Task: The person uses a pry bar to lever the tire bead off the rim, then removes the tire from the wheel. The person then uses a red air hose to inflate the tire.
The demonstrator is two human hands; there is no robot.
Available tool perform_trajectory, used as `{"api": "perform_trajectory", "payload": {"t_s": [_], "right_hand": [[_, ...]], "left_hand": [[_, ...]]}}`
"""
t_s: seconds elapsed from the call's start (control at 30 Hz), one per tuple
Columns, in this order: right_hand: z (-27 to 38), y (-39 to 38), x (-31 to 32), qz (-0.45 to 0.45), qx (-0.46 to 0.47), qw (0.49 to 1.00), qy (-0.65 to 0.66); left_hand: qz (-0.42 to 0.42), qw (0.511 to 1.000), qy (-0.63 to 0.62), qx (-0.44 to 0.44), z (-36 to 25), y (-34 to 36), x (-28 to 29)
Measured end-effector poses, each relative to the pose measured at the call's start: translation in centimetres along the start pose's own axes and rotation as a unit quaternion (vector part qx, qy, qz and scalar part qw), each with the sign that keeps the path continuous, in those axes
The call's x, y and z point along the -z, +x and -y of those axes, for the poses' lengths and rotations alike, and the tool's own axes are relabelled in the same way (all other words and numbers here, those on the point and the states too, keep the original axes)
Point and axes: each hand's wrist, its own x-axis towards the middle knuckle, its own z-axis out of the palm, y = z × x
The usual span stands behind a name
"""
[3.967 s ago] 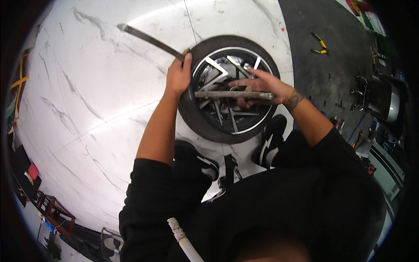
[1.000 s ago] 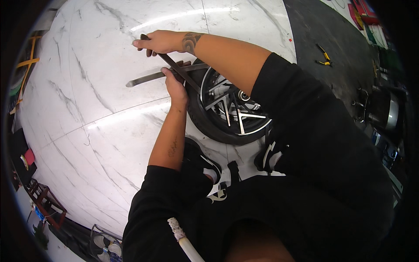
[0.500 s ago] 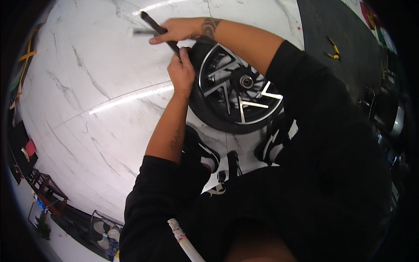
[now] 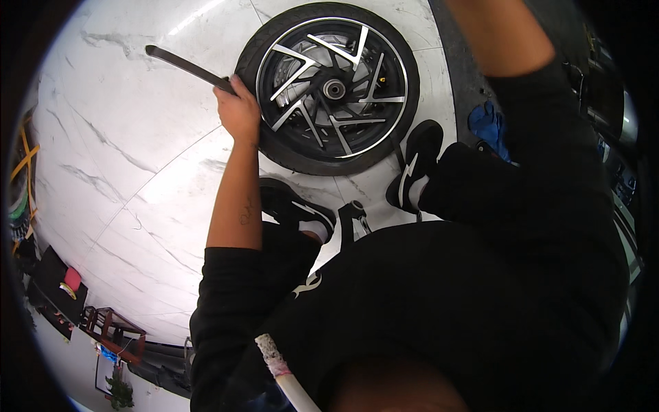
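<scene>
My left hand [image 4: 240, 117] is closed around one end of a dark flat tire lever [image 4: 185, 67] at the left edge of the wheel. The lever's long bar points up and left over the white floor. In front of my feet is a motorcycle wheel [image 4: 333, 89], with a black tire [image 4: 295, 159] and black and silver spokes. A brake disc shows through the spokes. My right forearm [image 4: 504, 34] reaches out past the top edge at the right, so that hand is out of sight.
Shoes [image 4: 420, 161] flank the wheel's near side. A blue glove [image 4: 489, 129] lies on the dark floor strip to the right. A cigarette [image 4: 285, 374] with long ash juts in at the bottom. Wooden furniture [image 4: 117, 336] stands far lower left, on marble-look tile [image 4: 137, 226].
My right hand has left the lever and moved out of view at upper right. The lever now lies more level in my left hand. My view has shifted, showing the whole wheel.
</scene>
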Motion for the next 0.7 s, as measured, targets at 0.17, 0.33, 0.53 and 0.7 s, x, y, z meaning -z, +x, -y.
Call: {"api": "perform_trajectory", "payload": {"t_s": [0.17,0.33,0.53,0.7], "right_hand": [[-0.8,-11.1,4.4,0.095,0.093,0.913,0.385],[-1.3,-18.2,2.2,0.293,-0.140,0.866,0.380],[-2.7,-26.4,-2.1,0.312,-0.156,0.849,0.398],[-5.1,-28.4,-6.1,0.396,-0.057,0.908,0.126]], "left_hand": [[0.029,0.999,0.032,0.017,0.0,-2.0,0.5],[0.088,0.993,0.035,0.072,0.5,-1.4,0.6],[0.109,0.989,0.041,0.092,2.2,-6.2,2.3],[0.260,0.913,-0.039,0.311,2.0,-9.7,3.9]]}}
